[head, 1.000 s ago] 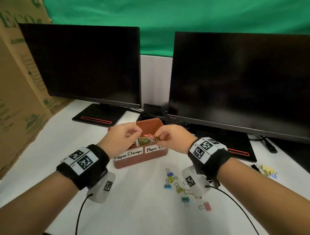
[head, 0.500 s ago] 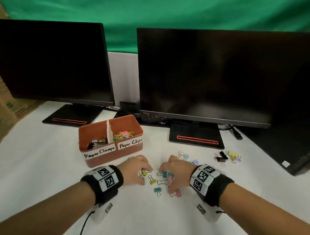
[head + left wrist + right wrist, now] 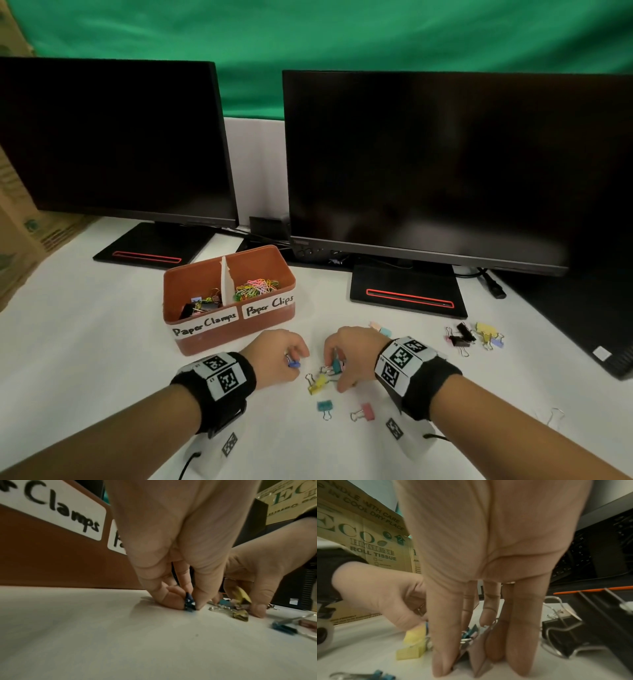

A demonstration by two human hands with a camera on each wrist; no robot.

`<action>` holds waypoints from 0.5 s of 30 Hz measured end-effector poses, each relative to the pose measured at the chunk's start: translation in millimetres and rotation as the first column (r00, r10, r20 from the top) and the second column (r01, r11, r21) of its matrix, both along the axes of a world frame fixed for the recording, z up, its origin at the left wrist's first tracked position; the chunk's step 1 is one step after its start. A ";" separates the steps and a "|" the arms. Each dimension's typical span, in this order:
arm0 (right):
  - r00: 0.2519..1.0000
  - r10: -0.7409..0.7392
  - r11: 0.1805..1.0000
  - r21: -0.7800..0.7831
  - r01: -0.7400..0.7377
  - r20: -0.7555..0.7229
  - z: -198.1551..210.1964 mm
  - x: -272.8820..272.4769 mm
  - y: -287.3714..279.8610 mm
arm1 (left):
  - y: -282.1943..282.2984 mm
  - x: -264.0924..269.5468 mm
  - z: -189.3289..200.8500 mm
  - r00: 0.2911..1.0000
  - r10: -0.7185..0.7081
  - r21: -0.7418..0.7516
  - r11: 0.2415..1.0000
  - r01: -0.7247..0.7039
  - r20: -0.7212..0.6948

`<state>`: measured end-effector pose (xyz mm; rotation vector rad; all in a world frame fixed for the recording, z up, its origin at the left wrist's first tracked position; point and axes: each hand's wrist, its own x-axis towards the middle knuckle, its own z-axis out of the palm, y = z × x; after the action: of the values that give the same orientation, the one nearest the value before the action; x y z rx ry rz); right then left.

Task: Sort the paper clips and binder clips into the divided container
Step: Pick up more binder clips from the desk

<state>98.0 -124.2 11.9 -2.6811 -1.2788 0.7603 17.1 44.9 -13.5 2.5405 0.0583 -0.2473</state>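
Note:
The orange divided container point(image 3: 239, 330) stands in front of the left monitor. Its left half, labelled Paper Clamps, holds binder clips point(image 3: 202, 305). Coloured paper clips point(image 3: 257, 287) fill its right half. On the white table just in front of it, my left hand point(image 3: 294, 358) pinches a small blue binder clip point(image 3: 294, 364), seen at the fingertips point(image 3: 188, 602) in the left wrist view. My right hand point(image 3: 334, 359) pinches a teal binder clip point(image 3: 337, 366) point(image 3: 471, 631) against the table. A yellow binder clip point(image 3: 318, 382) lies between the two hands.
Loose teal point(image 3: 324, 406) and pink point(image 3: 366, 411) binder clips lie nearer to me. Several more, black and yellow among them point(image 3: 472, 337), sit right of my right wrist. Two dark monitors point(image 3: 428, 171) stand behind, a cardboard box point(image 3: 20, 240) at far left, and a keyboard edge point(image 3: 613, 356) at far right.
Both hands came back from over the container and dropped to the loose clips on the table. Each hand now pinches a binder clip.

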 end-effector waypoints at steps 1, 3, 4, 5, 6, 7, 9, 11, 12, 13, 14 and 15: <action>1.000 0.000 1.000 0.006 0.000 0.001 -0.5 0.0 0.8 | -0.2 0.3 0.3 1.000 -0.014 0.027 1.000 0.014 0.003; 1.000 0.001 1.000 0.007 0.000 -0.004 -1.2 -0.3 1.9 | -0.9 1.0 1.3 0.999 -0.032 0.077 0.997 0.031 0.010; 1.000 0.002 1.000 0.005 -0.002 -0.006 -1.4 -0.3 2.1 | -1.0 1.4 1.1 0.999 -0.035 0.094 0.995 0.033 0.013; 1.000 0.002 1.000 0.004 -0.002 -0.005 -1.3 -0.6 2.1 | -0.8 1.8 0.9 0.999 -0.034 0.105 0.994 0.033 0.013; 1.000 0.001 1.000 0.007 -0.001 -0.003 -1.2 -0.7 2.0 | -0.8 1.8 0.9 0.999 -0.032 0.112 0.993 0.031 0.012; 1.000 0.000 1.000 0.013 0.000 0.002 -1.3 -1.0 1.8 | -0.9 1.5 1.2 1.000 -0.028 0.116 0.993 0.027 0.014; 1.000 -0.003 1.000 0.026 0.002 0.024 -1.9 -1.4 1.7 | -0.8 0.7 1.5 1.000 -0.017 0.128 0.992 0.015 0.017; 0.999 -0.009 0.999 0.033 0.008 0.033 -2.2 -1.5 1.7 | -1.5 -0.1 1.3 1.000 -0.009 0.146 0.989 0.006 0.019; 1.000 -0.008 0.999 0.035 0.007 0.029 -2.6 -1.2 2.0 | -2.0 -0.6 1.1 1.000 -0.003 0.154 0.988 0.000 0.020; 1.000 -0.003 0.999 0.040 0.002 0.023 -2.7 -0.9 2.2 | -2.1 -0.6 0.7 1.000 0.004 0.157 0.988 -0.007 0.022; 1.000 0.003 0.999 0.044 -0.003 0.014 -3.2 -0.4 2.4 | -1.9 -0.6 -0.1 1.000 0.012 0.156 0.988 -0.016 0.025; 1.000 0.006 0.999 0.050 -0.006 0.005 -3.3 -0.4 2.5 | -1.7 -0.3 -0.7 0.999 0.020 0.151 0.988 -0.023 0.027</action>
<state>97.6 -121.7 8.6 -2.6421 -1.2900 0.7134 16.7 43.2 -14.2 2.6914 0.0980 -0.2095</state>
